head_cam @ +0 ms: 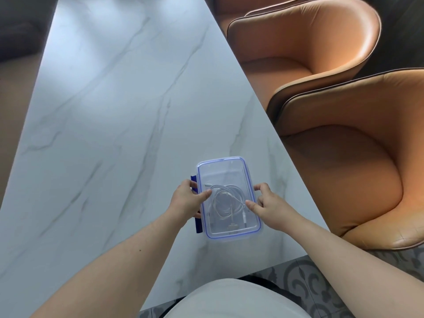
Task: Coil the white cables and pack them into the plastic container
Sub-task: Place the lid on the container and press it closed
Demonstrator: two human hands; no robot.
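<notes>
A clear plastic container (223,171) with a blue-trimmed lid on top stands near the table's right edge. Coiled white cables (226,199) lie inside it, seen through the lid. My left hand (187,199) grips the container's left side, thumb on the lid, fingers by the dark blue side clip (197,222). My right hand (267,204) holds the right side, with the thumb resting on the lid and the fingers curled over the rim.
The white marble table (110,125) stretches far to the left and back. Two orange leather chairs (344,157) stand close along the table's right edge. Patterned floor tiles (321,278) show below the table's near corner.
</notes>
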